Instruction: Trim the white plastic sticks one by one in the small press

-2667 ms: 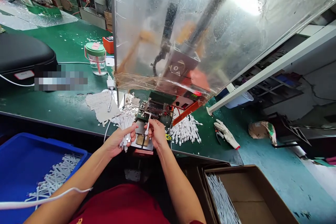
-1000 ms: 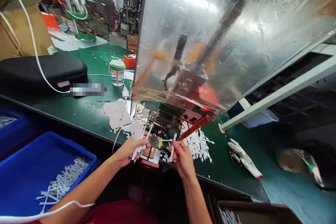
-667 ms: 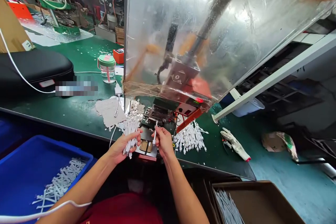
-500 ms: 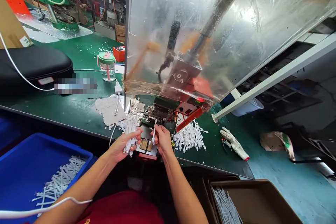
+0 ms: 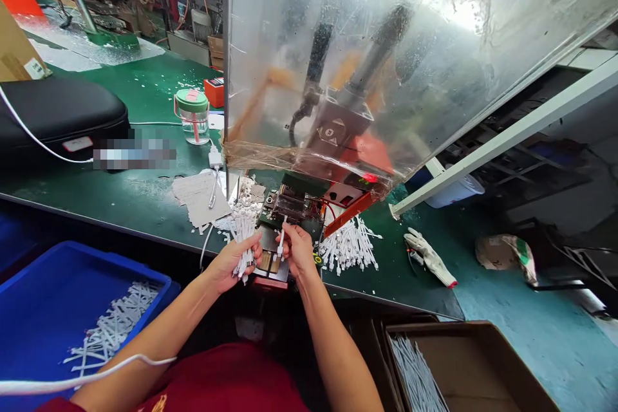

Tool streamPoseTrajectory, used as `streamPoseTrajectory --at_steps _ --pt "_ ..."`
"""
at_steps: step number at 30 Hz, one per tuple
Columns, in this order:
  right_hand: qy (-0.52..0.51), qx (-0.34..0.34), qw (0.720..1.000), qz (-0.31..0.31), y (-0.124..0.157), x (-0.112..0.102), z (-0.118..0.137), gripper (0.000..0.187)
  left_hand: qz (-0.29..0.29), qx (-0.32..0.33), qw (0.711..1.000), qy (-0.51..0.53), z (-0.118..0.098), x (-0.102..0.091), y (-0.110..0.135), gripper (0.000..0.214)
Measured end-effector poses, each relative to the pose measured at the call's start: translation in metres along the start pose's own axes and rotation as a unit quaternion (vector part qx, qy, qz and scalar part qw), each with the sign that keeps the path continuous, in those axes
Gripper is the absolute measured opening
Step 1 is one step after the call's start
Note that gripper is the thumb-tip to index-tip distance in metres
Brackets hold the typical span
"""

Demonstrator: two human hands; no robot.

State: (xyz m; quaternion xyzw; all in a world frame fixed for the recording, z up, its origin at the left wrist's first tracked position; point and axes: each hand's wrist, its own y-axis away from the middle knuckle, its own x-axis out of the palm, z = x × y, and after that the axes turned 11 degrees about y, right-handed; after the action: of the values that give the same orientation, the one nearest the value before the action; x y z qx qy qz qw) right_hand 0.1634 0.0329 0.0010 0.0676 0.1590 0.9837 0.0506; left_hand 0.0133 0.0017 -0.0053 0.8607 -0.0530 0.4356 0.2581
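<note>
My left hand (image 5: 230,262) is closed round a bundle of small white plastic pieces (image 5: 243,239), held upright at the bench's front edge. My right hand (image 5: 298,250) pinches a single white piece (image 5: 280,243) and holds it over the small jig (image 5: 288,203) under the clear plastic shield (image 5: 386,58). A flat plate with two tan slots (image 5: 269,263) lies between my hands. A heap of white pieces (image 5: 348,246) lies just right of my right hand on the green bench (image 5: 140,196).
A blue bin (image 5: 53,309) with white pieces sits low left. A cardboard box (image 5: 454,367) of white pieces stands low right. On the bench are a green-lidded cup (image 5: 192,114), a black case (image 5: 53,112), paper scraps (image 5: 200,196) and a glove (image 5: 429,259).
My right hand drew back from the jig with a piece, then returned to the jig holding a white piece. My left hand kept its bundle. The camera view shifted about.
</note>
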Motion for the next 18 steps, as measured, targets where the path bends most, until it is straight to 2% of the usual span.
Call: streamPoseTrajectory --at_steps 2,6,9,11,13,15,16,18 --pt "0.001 -0.001 1.000 0.003 -0.001 0.000 0.000 0.037 0.003 0.008 1.000 -0.020 0.003 0.005 -0.002 0.044" --pt "0.008 -0.011 1.000 0.010 0.002 0.000 0.000 0.037 -0.023 0.064 0.996 -0.064 0.008 0.016 -0.007 0.035" --pt "0.049 -0.035 0.998 0.025 0.010 -0.007 -0.001 0.035 -0.034 0.074 0.991 -0.109 0.011 0.021 -0.010 0.054" --pt "0.098 -0.051 0.993 0.031 0.016 -0.022 -0.001 0.034 -0.039 0.072 0.986 -0.143 0.012 0.024 -0.012 0.058" --pt "0.165 -0.068 0.984 0.000 0.019 -0.051 0.002 0.031 -0.043 0.072 0.982 -0.170 0.014 0.026 -0.014 0.055" --pt "0.267 -0.100 0.954 -0.089 0.018 -0.093 0.008 0.025 -0.049 0.075 0.978 -0.188 0.015 0.029 -0.015 0.052" --pt "0.331 -0.118 0.924 -0.148 0.016 -0.117 0.011 0.021 -0.052 0.076 0.977 -0.194 0.015 0.031 -0.015 0.050" --pt "0.471 -0.142 0.833 -0.253 0.009 -0.164 0.018 0.015 -0.057 0.079 0.973 -0.209 0.017 0.035 -0.016 0.047"
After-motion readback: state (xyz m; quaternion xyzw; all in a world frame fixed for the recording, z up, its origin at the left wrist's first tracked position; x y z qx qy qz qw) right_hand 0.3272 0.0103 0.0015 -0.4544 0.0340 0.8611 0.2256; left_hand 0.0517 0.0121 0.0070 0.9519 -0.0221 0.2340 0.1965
